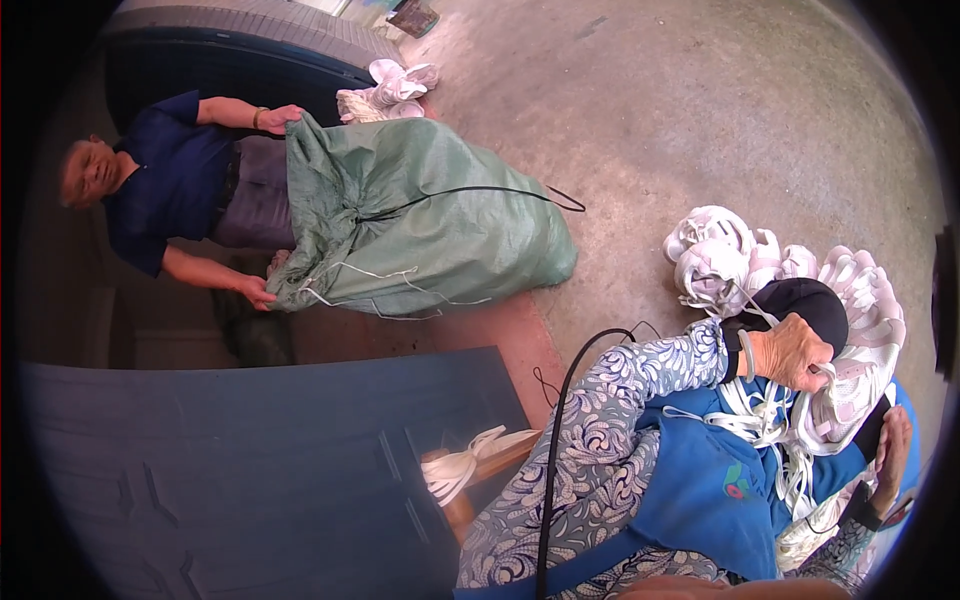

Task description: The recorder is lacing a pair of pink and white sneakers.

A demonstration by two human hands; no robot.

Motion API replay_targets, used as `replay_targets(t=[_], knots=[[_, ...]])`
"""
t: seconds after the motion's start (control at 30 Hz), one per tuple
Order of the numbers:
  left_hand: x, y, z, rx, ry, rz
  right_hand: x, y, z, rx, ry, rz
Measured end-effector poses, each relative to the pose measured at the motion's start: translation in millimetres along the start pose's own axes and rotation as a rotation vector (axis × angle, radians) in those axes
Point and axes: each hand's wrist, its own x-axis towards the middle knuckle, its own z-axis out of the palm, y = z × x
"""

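Observation:
My left hand [792,354], in a patterned sleeve, pinches a white shoelace beside a white and pale pink sneaker [835,405]. The sneaker rests over the blue apron [690,510] on my lap. At the far right my right hand [893,455] is seen edge-on, fingers stretched out near the sneaker; its palm is mostly hidden. Loose white shoelaces [757,415] hang across the apron. Past my left hand sits a black rounded shape [803,310], perhaps a covered knee. More pale sneakers [712,255] are bunched around it, partly overlapping.
At upper left a person [160,175] in a dark blue shirt holds the mouth of a large green woven sack [470,205] with both hands. Behind the sack lie several pale sneakers [390,90]. A dark blue door panel [270,460] stands lower left, near white laces [470,462] on wood.

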Motion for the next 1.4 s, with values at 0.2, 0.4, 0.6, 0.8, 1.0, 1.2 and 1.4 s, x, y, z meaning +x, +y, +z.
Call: replay_targets(t=[0.2,0.4,0.6,0.8,1.0,1.2,1.4], knots=[[3,0,4,-0.003,-0.015,0.006,-4,8,7,0.118,0.285,0.018],[0,1,3,-0.002,0.003,-0.002,-3,9,11,0.059,0.144,-0.026],[1,1,5,0.020,-0.007,-0.007,-4,13,4,0.035,0.138,-0.028],[5,2,5,-0.005,-0.011,-0.005,-7,13,-1,0.015,0.135,-0.020],[3,3,5,-0.010,-0.005,-0.008,-3,17,-2,0.024,0.121,-0.034],[4,1,5,-0.002,-0.004,-0.004,-4,15,-2,-0.012,0.125,-0.023],[3,-1,3,-0.035,0.000,-0.013,-4,12,3,0.004,0.103,-0.014]])
